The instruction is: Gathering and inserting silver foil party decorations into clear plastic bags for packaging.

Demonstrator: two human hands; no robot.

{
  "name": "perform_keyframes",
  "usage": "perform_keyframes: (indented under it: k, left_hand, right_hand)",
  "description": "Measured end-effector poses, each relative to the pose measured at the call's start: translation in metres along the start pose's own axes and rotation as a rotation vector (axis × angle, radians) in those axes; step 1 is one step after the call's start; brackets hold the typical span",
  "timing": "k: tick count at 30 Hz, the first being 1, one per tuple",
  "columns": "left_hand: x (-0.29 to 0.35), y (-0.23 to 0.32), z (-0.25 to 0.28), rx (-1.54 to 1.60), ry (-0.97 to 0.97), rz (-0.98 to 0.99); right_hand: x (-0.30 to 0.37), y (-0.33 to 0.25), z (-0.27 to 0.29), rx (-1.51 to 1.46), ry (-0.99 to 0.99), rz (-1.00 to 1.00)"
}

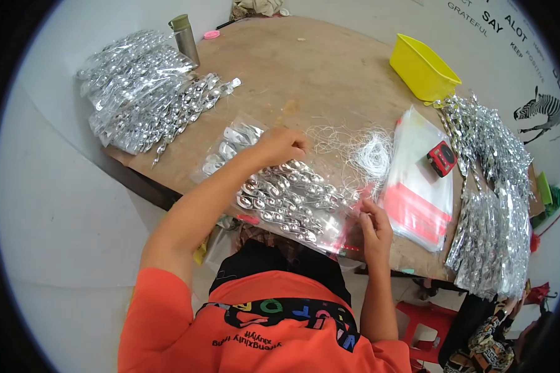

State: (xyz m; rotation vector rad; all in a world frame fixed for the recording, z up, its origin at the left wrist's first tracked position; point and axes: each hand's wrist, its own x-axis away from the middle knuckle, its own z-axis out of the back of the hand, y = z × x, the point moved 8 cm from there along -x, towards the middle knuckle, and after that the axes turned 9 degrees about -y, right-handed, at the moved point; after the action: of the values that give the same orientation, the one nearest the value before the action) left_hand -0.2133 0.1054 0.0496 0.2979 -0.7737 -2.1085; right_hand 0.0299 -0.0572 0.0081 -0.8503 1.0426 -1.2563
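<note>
In front of me a clear plastic bag (320, 239) lies near the table's front edge, full of shiny silver twisted strips (286, 189). My left hand (281, 147) is closed over the bag's far side, fingers curled under; what they grip is hidden. At the bag's right end, by its pinkish-red edge, the thumb and fingers of my right hand (374, 229) pinch the plastic. A tangle of white string (371, 155) lies just beyond the bag. To the right is a stack of flat clear bags with red bands (417, 205), with a small red and black device (442, 159) on top.
Bagged silver strips (137, 87) are heaped at the left beside a metal bottle (185, 40). More silver strips (494, 180) hang over the table's right edge. A yellow basket (423, 68) stands at the far right. Below is a red stool (423, 326), near another person's patterned clothing (488, 342).
</note>
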Motion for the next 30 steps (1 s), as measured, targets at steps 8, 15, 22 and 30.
perform_keyframes:
  k: [8, 15, 22, 30]
  left_hand:
    - [0.075, 0.059, 0.098, 0.444, 0.276, -0.062]
    - [0.1, 0.068, 0.116, 0.98, 0.482, -0.311]
    - [0.112, 0.033, 0.089, 1.419, 0.584, -0.398]
    - [0.114, 0.009, 0.058, 1.254, 0.634, -0.228]
  right_hand:
    - [-0.004, -0.051, -0.013, -0.661, -0.091, -0.033]
    - [-0.047, -0.068, -0.022, -0.98, -0.218, 0.121]
    - [-0.084, -0.193, 0.009, -0.397, -0.014, 0.454]
    - [-0.096, -0.228, -0.002, 0.116, -0.016, 0.475]
